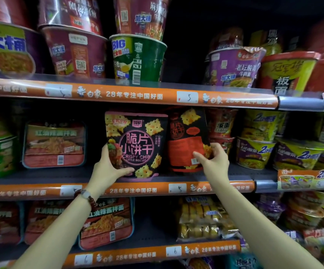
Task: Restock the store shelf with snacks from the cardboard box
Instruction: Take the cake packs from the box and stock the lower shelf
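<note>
On the middle shelf (235, 172), right of the tray noodles (54, 144), we stood two biscuit bags: left hand (108, 167) gripped the front-facing bag (138, 140), right hand (214, 162) pinched the turned bag (186, 138). Next, probably straightening it.

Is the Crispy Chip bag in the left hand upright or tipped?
Upright: the Crispy Chip bag stands on the middle shelf, print level, left hand holding its lower corner.
</note>
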Available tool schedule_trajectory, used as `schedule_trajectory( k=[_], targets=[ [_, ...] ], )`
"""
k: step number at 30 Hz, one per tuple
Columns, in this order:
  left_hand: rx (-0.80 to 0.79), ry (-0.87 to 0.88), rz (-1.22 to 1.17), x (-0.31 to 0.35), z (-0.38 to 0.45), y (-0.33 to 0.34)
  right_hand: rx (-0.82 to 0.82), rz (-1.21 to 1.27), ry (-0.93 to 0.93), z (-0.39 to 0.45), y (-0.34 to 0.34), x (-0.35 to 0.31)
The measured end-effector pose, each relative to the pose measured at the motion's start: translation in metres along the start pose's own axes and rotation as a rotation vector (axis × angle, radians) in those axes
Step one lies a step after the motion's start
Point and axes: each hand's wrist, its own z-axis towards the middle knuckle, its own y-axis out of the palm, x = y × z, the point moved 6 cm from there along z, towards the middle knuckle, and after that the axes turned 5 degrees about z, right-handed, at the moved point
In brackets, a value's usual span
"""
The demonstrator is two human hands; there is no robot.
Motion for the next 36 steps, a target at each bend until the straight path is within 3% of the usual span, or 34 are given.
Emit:
schedule_trajectory(
  k=[9, 16, 22, 31, 36],
  targets=[
    [-0.006, -0.006, 0.01, -0.002, 0.001, 0.002, -0.057, 0.028, 0.118, -0.02, -0.008, 0.024],
    [-0.007, -0.039, 0.026, -0.007, 0.004, 0.003, 0.033, 0.022, -0.089, -0.029, -0.02, 0.007],
    [0.004, -0.038, 0.031, -0.007, 0.003, 0.002, -0.142, -0.02, -0.101, -0.045, 0.009, 0.008],
    [0.005, -0.028, 0.022, -0.004, 0.0, 0.002, -0.168, 0.438, 0.115, -0.048, 0.016, 0.003],
    [-0.003, -0.04, 0.028, -0.005, 0.0, 0.002, -0.163, 0.413, 0.096, -0.045, 0.021, 0.001]
  ],
)
